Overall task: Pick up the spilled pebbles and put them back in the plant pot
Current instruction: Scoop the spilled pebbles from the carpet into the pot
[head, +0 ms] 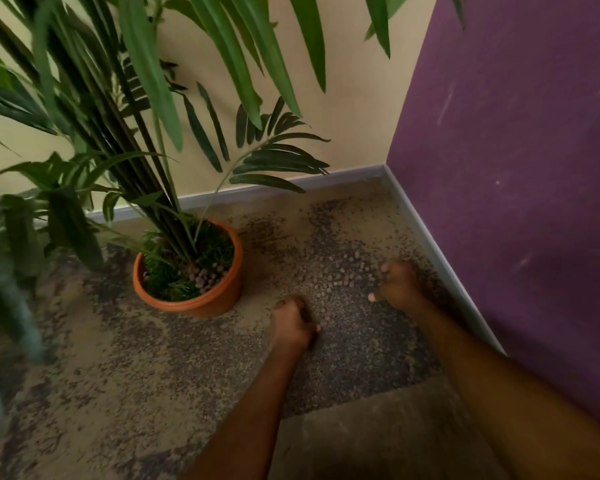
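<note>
On the carpeted floor (153,358) of a room corner, between a cream wall and a purple wall (516,168), spilled pebbles (340,271) lie scattered in a loose patch just right of the plant pot (208,303). The pot is terracotta-coloured, stands upright, and holds a tall palm-type plant (136,116); a small cluster of pebbles already sits inside, at the base of the stems.

Both hands are down at the floor. The left hand (293,325) is curled into a loose fist at the near edge of the patch; whether it encloses pebbles cannot be told. The right hand (397,284) rests among the pebbles near the skirting board (440,258), fingers bent downward as if gathering; its contents are likewise hidden.

Risks noted:
- The pebbles are small and round, and the patterned carpet masks them; strays are likely to be missed, particularly along the skirting.
- A loosely closed fist could shed pebbles on the way to the pot.
- Fronds overhang the pot opening; a hand brushing them could be deflected, dropping pebbles outside the rim.
- A knock from the left forearm could tip the pot, since it stands close by.

No brand, label or legible writing is visible anywhere.
</note>
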Motion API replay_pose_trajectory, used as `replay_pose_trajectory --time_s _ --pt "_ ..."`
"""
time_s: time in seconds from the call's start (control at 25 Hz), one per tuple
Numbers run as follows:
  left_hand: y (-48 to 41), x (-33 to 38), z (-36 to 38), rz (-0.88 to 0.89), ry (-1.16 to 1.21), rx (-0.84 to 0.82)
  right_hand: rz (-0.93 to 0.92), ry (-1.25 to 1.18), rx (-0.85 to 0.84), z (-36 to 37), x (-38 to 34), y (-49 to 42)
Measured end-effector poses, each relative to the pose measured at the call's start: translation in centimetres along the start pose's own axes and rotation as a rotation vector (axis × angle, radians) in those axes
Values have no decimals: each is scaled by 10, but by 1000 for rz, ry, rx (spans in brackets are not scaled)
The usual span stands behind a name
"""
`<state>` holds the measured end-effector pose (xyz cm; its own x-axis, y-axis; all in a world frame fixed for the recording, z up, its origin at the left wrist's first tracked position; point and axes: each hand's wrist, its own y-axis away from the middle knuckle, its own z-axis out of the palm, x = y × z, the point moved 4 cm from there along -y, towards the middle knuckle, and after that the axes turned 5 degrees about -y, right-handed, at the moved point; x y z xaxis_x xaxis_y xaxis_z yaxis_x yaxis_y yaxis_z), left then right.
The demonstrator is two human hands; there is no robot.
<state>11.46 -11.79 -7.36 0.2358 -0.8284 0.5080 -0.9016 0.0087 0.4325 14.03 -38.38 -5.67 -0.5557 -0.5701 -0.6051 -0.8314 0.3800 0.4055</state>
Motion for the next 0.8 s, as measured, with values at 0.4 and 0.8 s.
replay_pose_trajectory --time_s 0.4,0.8 --pt "-14 16 4 164 118 47 -75 -24 -80 14 -24 -15" --pt "-49 0 -42 10 -25 157 -72 183 85 -24 4 -43"
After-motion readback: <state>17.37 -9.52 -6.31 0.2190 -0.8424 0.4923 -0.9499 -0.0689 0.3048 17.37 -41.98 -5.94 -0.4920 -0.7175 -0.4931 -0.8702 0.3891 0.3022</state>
